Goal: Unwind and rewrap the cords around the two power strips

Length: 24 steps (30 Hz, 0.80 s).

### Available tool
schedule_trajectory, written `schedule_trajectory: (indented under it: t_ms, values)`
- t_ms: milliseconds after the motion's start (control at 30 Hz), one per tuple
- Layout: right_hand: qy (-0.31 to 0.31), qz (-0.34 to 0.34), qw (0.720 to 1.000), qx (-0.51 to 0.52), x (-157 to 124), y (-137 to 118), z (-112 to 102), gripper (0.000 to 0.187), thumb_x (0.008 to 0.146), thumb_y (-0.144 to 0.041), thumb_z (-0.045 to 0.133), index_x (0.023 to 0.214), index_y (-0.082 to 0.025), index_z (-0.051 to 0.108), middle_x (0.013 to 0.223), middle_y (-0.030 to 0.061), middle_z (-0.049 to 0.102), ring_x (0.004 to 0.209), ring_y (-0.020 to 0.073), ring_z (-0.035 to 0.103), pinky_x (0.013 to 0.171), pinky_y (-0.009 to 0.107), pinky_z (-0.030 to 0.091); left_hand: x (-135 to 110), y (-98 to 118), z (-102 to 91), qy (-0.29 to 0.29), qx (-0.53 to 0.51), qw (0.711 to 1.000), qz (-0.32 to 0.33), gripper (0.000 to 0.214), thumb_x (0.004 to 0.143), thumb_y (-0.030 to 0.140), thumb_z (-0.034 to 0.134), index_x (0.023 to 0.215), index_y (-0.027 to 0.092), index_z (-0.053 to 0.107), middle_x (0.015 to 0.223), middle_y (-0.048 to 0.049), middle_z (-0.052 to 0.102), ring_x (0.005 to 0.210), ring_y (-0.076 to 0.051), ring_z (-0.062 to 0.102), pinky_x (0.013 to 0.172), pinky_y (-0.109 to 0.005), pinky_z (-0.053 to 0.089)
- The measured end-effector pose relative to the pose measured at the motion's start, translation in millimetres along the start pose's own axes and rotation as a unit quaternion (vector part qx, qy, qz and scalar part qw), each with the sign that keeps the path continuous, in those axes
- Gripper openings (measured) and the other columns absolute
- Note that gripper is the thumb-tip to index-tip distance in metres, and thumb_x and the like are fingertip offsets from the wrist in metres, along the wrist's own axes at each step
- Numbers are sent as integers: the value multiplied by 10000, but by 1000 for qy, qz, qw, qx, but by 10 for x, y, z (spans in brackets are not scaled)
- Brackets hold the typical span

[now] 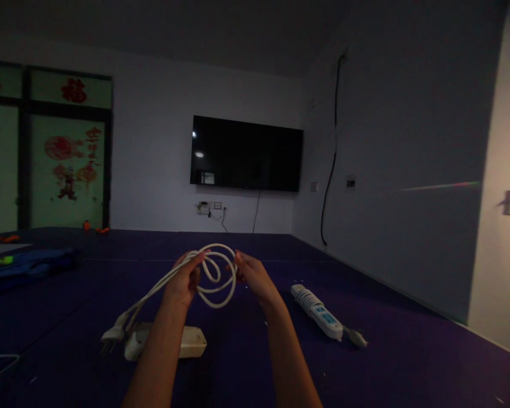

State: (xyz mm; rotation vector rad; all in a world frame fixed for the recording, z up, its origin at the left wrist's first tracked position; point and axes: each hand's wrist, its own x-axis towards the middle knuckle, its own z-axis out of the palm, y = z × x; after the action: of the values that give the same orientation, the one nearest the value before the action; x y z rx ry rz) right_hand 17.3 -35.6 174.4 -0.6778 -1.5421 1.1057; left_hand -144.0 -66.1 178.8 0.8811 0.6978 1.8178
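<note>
A white power cord (216, 304) is looped in coils between my two hands, held up above the purple surface. My left hand (186, 279) pinches the gathered loops on their left side. On the right side of the coil, the fingers of my right hand (251, 273) are closed on the cord. From my left hand the cord runs down to a plug (114, 334) with metal prongs. Under my left forearm lies a white power strip (193, 342), its middle partly covered by the arm.
A second power strip (329, 324), with its cord wound round it, lies to the right. Blue cloth (38, 265) and a white cable (0, 357) are at the left. Small orange things (102, 230) sit at the far edge. A television (246, 153) hangs on the back wall.
</note>
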Motion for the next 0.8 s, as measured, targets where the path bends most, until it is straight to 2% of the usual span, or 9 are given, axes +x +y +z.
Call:
schedule_trajectory:
  t_ms: [67, 167, 267, 367, 500, 567, 667, 733, 800]
  values:
    - [-31, -1, 999, 32, -30, -37, 13, 731, 604, -564, 718, 1176, -129, 582, 744, 41, 675, 605, 145, 602, 576, 258, 471, -1, 2, -5, -6, 3, 1000, 6, 423, 423, 339, 809, 750, 136, 633, 355, 139, 305, 295, 11, 199, 319, -145, 95]
    - [-63, -9, 997, 51, -82, -121, 24, 603, 555, -485, 774, 1027, -128, 656, 675, 22, 665, 582, 138, 597, 583, 259, 478, -11, -15, 15, -10, 2, 999, 35, 416, 431, 307, 815, 755, 132, 622, 370, 136, 342, 299, 9, 211, 315, -143, 112]
    - [-28, -11, 999, 46, -121, -203, 47, 544, 523, -469, 787, 915, -111, 668, 571, 6, 637, 495, 120, 568, 515, 237, 463, -15, -65, 51, 5, -3, 996, 89, 370, 441, 257, 813, 698, 144, 572, 436, 110, 468, 310, 8, 269, 321, -138, 147]
    - [-9, 1, 999, 33, -153, -273, 72, 541, 571, -523, 732, 899, -102, 643, 526, 0, 613, 427, 111, 549, 452, 222, 439, -9, -117, 64, 28, -6, 988, 151, 377, 425, 206, 814, 683, 159, 543, 531, 75, 580, 376, -24, 434, 373, -134, 280]
    - [-25, 52, 997, 54, -178, -313, 82, 514, 707, -549, 582, 969, -108, 585, 580, 16, 627, 426, 128, 580, 433, 230, 446, -14, -145, 60, 49, 5, 977, 209, 381, 437, 178, 814, 711, 172, 550, 643, 24, 661, 648, -140, 650, 538, -181, 441]
    - [-19, 78, 994, 75, -166, -286, 93, 503, 723, -496, 577, 1062, -127, 539, 614, 7, 634, 404, 122, 568, 396, 214, 413, -24, -153, 76, 36, 2, 978, 207, 384, 454, 194, 815, 729, 174, 548, 699, 4, 687, 764, -180, 675, 605, -206, 471]
    - [18, 88, 990, 105, -123, -198, 128, 602, 626, -395, 699, 1145, -164, 499, 620, -40, 619, 358, 78, 492, 357, 176, 336, -36, -179, 123, -7, 4, 985, 174, 409, 456, 223, 825, 749, 172, 544, 745, -19, 706, 816, -207, 680, 654, -238, 489]
    - [42, 87, 989, 112, -96, -144, 148, 676, 535, -381, 773, 1125, -167, 522, 592, -64, 594, 359, 58, 448, 360, 168, 316, -37, -201, 147, -29, 10, 988, 154, 414, 455, 232, 832, 744, 168, 542, 753, -28, 710, 820, -211, 680, 659, -241, 488]
    - [40, 83, 991, 93, -83, -119, 155, 681, 477, -414, 805, 1061, -153, 569, 562, -69, 573, 370, 51, 421, 366, 167, 295, -37, -210, 152, -44, 7, 990, 135, 409, 450, 232, 837, 722, 166, 538, 728, -22, 704, 821, -205, 678, 653, -225, 477]
